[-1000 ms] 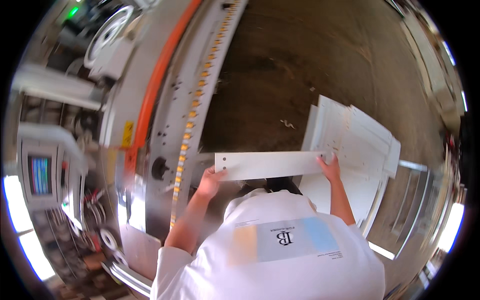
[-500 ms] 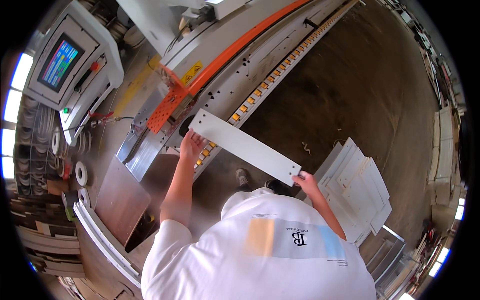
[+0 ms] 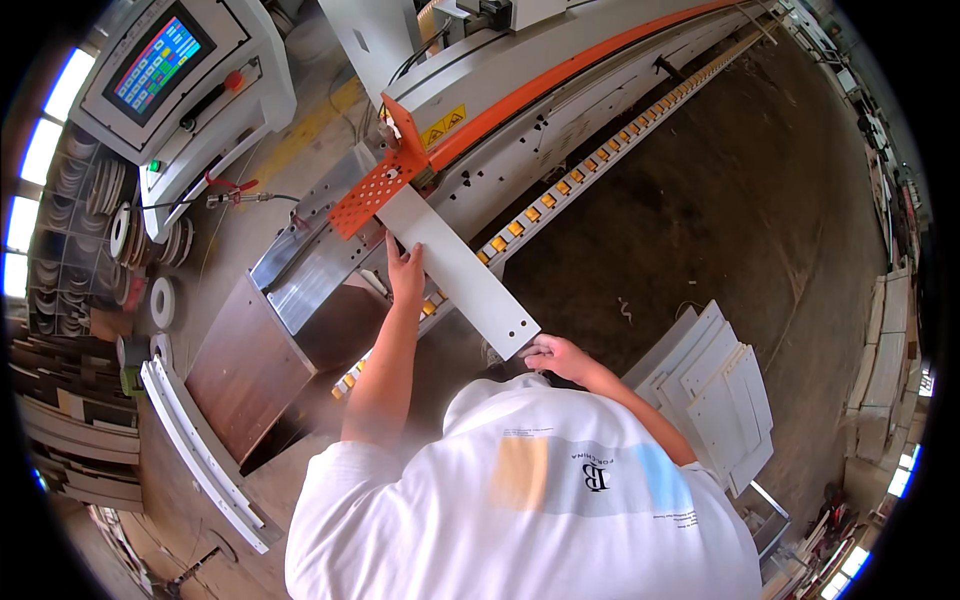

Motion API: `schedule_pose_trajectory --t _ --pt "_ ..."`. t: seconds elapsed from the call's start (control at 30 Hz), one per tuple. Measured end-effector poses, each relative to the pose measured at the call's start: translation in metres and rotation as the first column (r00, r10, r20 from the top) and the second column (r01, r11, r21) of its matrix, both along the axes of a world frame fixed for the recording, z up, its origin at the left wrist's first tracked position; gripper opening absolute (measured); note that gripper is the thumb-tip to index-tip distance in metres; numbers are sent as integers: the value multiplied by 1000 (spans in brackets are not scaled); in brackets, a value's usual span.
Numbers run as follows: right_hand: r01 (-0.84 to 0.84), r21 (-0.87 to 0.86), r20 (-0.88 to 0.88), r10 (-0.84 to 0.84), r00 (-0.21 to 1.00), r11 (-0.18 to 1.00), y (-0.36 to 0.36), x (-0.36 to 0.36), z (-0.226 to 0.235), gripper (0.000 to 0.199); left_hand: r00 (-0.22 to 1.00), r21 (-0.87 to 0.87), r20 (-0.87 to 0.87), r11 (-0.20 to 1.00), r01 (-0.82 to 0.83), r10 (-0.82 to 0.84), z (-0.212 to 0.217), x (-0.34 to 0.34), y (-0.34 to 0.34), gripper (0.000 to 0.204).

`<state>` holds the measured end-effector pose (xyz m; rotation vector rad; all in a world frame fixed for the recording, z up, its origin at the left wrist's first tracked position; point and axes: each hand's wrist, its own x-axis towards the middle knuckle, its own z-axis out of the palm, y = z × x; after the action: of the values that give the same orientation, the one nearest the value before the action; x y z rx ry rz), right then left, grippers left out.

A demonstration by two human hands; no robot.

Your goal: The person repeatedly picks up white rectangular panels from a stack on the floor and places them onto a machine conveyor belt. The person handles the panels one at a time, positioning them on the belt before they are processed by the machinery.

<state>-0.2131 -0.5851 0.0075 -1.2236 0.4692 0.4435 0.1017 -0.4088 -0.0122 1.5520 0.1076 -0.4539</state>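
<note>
A narrow white board [image 3: 462, 275] slants away from me, two dark holes showing near its close end. Its far end reaches under the orange perforated guard [image 3: 378, 196] of a long edge-banding machine [image 3: 485, 165]. My left hand [image 3: 405, 275] holds the board's left edge, one digit on top and another stretched along the side; its underside is hidden. At the near corner, my right hand [image 3: 560, 358] has curled fingers against the board's end, some hidden beneath it.
A rail with yellow rollers [image 3: 550, 200] runs along the machine. A control panel with lit screen [image 3: 160, 62] stands at the left. White boards [image 3: 715, 390] are stacked at the right. A brown cabinet [image 3: 240, 365] and a long white rail [image 3: 195, 455] lie left of me.
The board has moved left and turned to point farther away from me; its far end now goes under the orange guard. Both hands moved with it, and my view has shifted.
</note>
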Motion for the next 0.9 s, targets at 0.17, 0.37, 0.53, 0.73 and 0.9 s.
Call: schedule_pose_trajectory --t 0.17,0.37,0.53,0.73,0.9 --pt "94 0 -5 -94 996 996 -15 2 4 38 998 -144 -48 989 -42 35 8 -1 -22 80" --pt "164 -58 -32 -166 986 985 -51 1 3 38 995 -218 -100 976 -23 1 3 6 -67 80" --pt "314 -39 -9 -315 949 949 -78 5 1 38 988 -225 -136 974 41 -73 9 12 -114 77" --pt "550 -44 31 -549 835 834 -95 -23 5 53 993 30 97 997 67 -69 -40 44 -127 74" --pt "662 -227 -40 -686 727 714 -125 -144 -39 42 943 -25 195 960 279 -270 19 -83 -169 51"
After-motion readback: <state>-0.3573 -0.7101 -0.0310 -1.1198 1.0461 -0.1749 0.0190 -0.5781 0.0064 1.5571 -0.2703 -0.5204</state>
